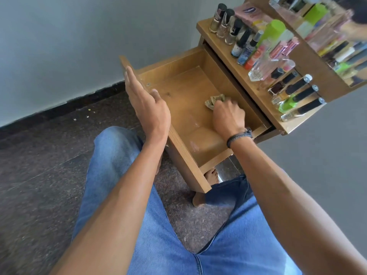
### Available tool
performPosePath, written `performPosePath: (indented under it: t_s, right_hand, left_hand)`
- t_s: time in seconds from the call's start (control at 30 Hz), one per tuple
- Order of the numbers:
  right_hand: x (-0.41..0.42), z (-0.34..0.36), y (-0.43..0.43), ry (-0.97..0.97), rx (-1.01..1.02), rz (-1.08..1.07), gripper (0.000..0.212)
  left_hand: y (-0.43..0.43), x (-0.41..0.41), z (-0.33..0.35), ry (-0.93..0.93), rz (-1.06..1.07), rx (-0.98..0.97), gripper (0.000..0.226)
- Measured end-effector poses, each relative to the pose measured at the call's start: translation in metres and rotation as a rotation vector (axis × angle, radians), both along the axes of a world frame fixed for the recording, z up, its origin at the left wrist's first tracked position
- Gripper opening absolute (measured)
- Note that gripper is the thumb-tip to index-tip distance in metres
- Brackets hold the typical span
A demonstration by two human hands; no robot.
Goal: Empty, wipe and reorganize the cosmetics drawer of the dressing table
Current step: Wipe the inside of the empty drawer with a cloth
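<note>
The wooden drawer (186, 80) of the dressing table is pulled out, and nothing lies in it except a crumpled beige cloth (213, 100). My right hand (228, 118) presses that cloth onto the drawer floor near the right wall. Pale smears show on the floor closer to me. My left hand (148, 108) rests flat along the drawer's front panel, fingers straight, thumb over the inner side. On the table top (256, 90) stand many cosmetics: nail polish bottles (224, 24), a green-capped bottle (273, 31), a clear glass perfume bottle (266, 69) and dark tubes (299, 92).
A mirror (327, 32) at the back of the table reflects the bottles. My jeans-clad legs (158, 225) and bare feet (211, 175) are under the drawer on the dark speckled floor (39, 175). A grey wall with dark skirting runs on the left.
</note>
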State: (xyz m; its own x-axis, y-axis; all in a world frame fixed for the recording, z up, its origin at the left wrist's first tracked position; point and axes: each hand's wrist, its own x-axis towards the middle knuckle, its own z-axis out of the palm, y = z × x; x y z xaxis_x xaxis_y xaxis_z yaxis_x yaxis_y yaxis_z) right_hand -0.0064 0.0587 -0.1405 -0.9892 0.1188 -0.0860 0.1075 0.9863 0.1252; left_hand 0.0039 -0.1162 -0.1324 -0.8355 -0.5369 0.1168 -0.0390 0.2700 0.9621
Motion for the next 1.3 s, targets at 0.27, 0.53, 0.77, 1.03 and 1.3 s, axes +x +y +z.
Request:
performPosePath:
  t_s: [0.27,0.53,0.77,1.03,1.3]
  right_hand:
    - [0.041,0.005,-0.001,-0.007,-0.054,-0.059,0.029]
    - [0.050,0.005,-0.032,-0.004,-0.537,0.077,0.053]
    - [0.032,0.023,0.026,0.226,-0.330,-0.082,0.052]
    - [0.029,0.009,0.014,0.083,-0.198,-0.075,0.048]
    - [0.047,0.005,-0.045,-0.133,-0.341,0.236,0.035]
  left_hand:
    - [0.000,0.000,0.001,0.003,0.010,0.022,0.067]
    - [0.000,0.001,0.000,0.009,0.007,0.043,0.067]
    - [0.000,0.000,0.002,0.021,0.002,0.081,0.068]
    - [-0.001,0.000,0.003,0.020,-0.003,0.087,0.065]
    - [0.000,0.001,0.003,0.028,-0.004,0.104,0.065]
